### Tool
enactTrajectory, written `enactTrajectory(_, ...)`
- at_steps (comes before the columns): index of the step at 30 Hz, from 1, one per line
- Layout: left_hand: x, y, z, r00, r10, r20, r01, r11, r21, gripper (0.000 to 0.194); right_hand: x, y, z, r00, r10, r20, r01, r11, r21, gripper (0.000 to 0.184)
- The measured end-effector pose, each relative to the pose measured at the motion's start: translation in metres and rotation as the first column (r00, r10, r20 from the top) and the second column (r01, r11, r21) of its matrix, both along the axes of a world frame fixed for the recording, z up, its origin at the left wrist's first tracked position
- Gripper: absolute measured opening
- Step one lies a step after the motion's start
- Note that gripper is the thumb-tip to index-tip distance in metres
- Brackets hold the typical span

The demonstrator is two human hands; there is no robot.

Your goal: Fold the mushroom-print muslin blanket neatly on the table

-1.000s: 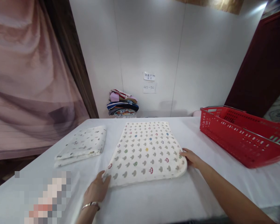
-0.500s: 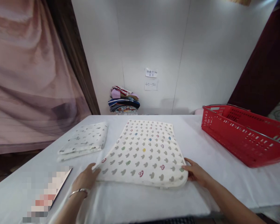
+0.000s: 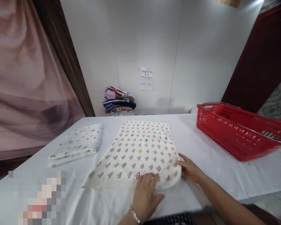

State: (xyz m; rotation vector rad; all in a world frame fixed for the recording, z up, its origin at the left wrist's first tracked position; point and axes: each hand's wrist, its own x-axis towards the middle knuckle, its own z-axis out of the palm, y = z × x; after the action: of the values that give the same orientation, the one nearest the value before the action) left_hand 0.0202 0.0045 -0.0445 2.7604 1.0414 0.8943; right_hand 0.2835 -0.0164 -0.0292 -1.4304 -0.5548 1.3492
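Note:
A cream cloth [image 3: 140, 156] printed with grey and coloured mushrooms lies spread on the table, wider at its near side. My left hand [image 3: 146, 192], with a bracelet at its wrist, rests on the near edge right of the middle. Its fingers lie flat on the fabric and its thumb stands apart. At the right edge, my right hand [image 3: 189, 168] pinches the same cloth near its rounded near corner. The cloth's near left corner lies loose on the table. Farther left sits a folded white cloth [image 3: 78, 142] with small dark prints.
A red plastic basket [image 3: 229, 137] with metal handles stands at the right of the white-covered table [image 3: 103, 206]. Folded fabrics [image 3: 119, 101] are stacked at the back by the wall. A blurred-out item [image 3: 42, 200] lies at the near left. A pink curtain [image 3: 25, 78] hangs on the left.
My left hand has let go of the near left corner and moved right along the near edge. My right hand stays at the right edge. The view has turned slightly right.

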Motion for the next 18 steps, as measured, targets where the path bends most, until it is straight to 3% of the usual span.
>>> enactTrajectory(3, 0.053, -0.021, 0.000, 0.996, -0.083, -0.030, 0.081, 0.995, -0.051, 0.070, -0.003, 0.001, 0.002, 0.999, -0.048, -0.004, 0.048, 0.999, 0.013, 0.090)
enactTrajectory(7, 0.091, -0.019, 0.004, 0.995, -0.064, -0.074, 0.060, 0.997, -0.056, 0.062, -0.005, 0.004, 0.001, 0.995, -0.096, -0.013, 0.096, 0.995, 0.034, 0.095)
enactTrajectory(13, 0.102, -0.005, 0.012, 0.990, -0.003, -0.138, -0.003, 0.999, -0.047, 0.036, -0.008, 0.005, 0.003, 0.992, -0.111, -0.064, 0.114, 0.992, 0.059, 0.093)
enactTrajectory(18, 0.097, -0.005, 0.024, 0.984, -0.039, -0.173, 0.019, 0.993, -0.114, 0.020, -0.004, 0.010, -0.008, 0.997, -0.036, -0.069, 0.040, 0.998, 0.058, 0.092)
